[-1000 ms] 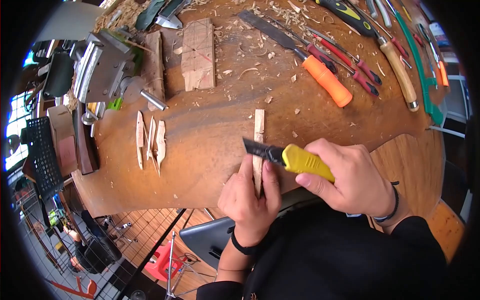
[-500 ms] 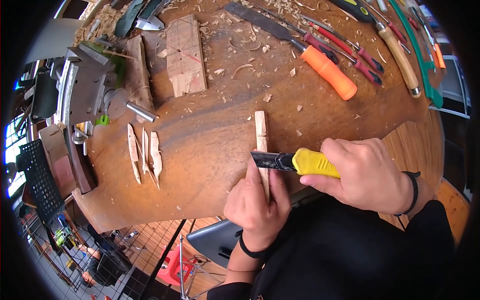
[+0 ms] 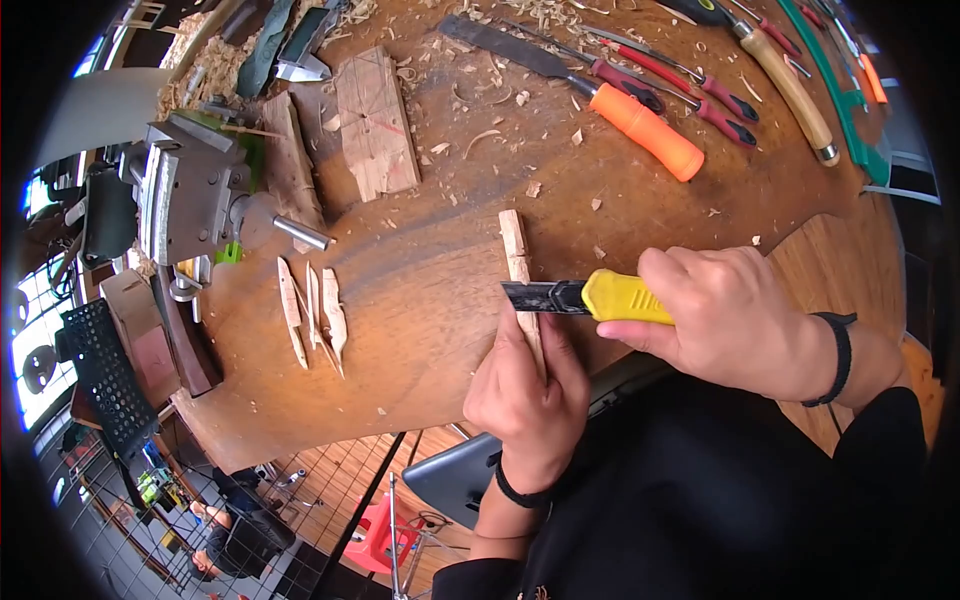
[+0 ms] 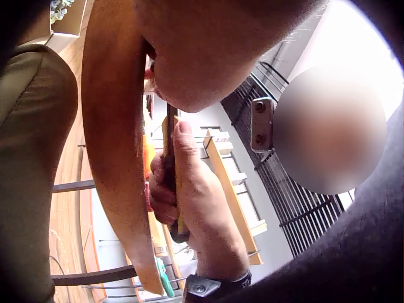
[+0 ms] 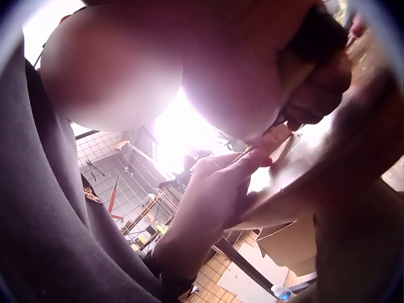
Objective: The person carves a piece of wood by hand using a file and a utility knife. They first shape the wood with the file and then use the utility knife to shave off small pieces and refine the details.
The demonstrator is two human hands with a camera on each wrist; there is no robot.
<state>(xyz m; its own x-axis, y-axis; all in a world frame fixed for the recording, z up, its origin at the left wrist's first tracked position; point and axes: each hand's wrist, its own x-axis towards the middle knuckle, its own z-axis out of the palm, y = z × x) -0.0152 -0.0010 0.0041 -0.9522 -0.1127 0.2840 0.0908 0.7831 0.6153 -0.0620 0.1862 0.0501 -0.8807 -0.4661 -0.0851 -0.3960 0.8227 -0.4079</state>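
In the head view a narrow, notched wooden stick (image 3: pixel 515 245) points away from the body, its near part pinched between thumb and fingers of the left hand (image 3: pixel 530 390). The right hand (image 3: pixel 735 320) grips a yellow utility knife (image 3: pixel 625 297), whose dark blade (image 3: pixel 545 296) lies across the stick just beyond the left fingertips. Seen from the left wrist, the right hand (image 4: pixel 205 196) is wrapped round the knife handle. In the right wrist view the left hand (image 5: pixel 214 189) is partly visible; the stick there is hard to make out.
Three or so thin carved wood pieces (image 3: pixel 333 310) lie left on the table (image 3: pixel 420 350). Beyond them stand a metal vise (image 3: pixel 190 190) and a marked board (image 3: pixel 375 125). An orange-handled chisel (image 3: pixel 645 130), a wooden-handled tool (image 3: pixel 790 90) and shavings lie at the back.
The blade has moved from angled above the stick to lying nearly level across it. The stick's far end now tilts more to the left. The head view has shifted somewhat.
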